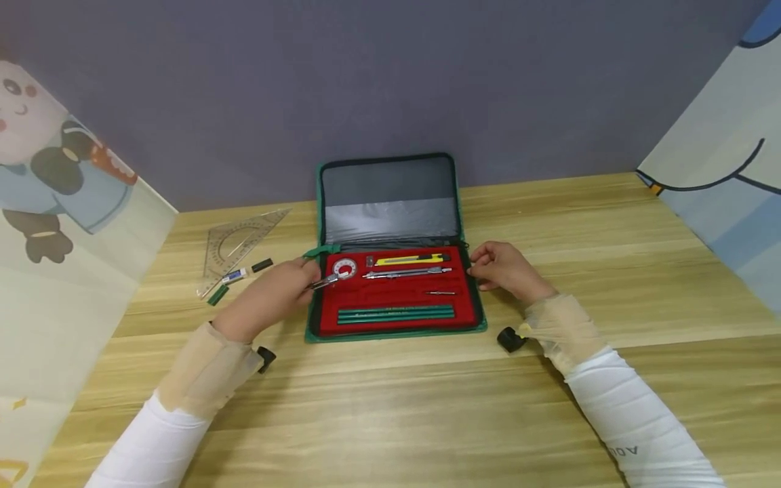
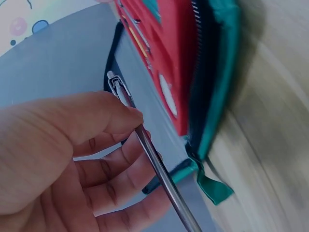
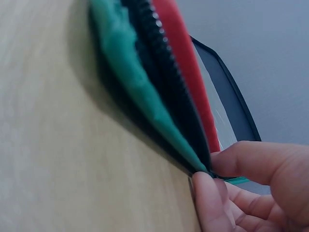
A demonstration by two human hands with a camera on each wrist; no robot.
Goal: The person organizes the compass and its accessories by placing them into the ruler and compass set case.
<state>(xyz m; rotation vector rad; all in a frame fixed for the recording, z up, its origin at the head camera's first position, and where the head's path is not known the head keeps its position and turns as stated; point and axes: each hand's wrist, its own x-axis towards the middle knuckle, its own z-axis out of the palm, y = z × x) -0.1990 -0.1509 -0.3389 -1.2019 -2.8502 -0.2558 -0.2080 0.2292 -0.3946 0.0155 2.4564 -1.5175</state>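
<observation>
A green zip case [image 1: 390, 337] lies unfolded on the table, its red tray [image 1: 390, 293] facing up. My left hand [image 1: 287, 288] is at the case's left edge and pinches a silver compass [image 2: 164, 176] between thumb and fingers. The compass's knobbed head points over the tray in the head view. At the opposite edge, my right hand [image 1: 503, 270] pinches the zipped border [image 3: 181, 130] of the case between thumb and index finger. The tray holds green pencils [image 1: 396, 314], a yellow cutter [image 1: 411, 259], a longer silver instrument [image 1: 405, 273] and a white dial-like disc [image 1: 344, 268].
Left of the case lie a clear set square [image 1: 216, 244], a white eraser [image 1: 234, 276], a black piece [image 1: 262, 265] and a green piece [image 1: 217, 295]. The case's grey lid [image 1: 390, 183] leans on the dark back wall [image 1: 390, 81]. A green strap [image 1: 321, 251] sticks out at the left hinge.
</observation>
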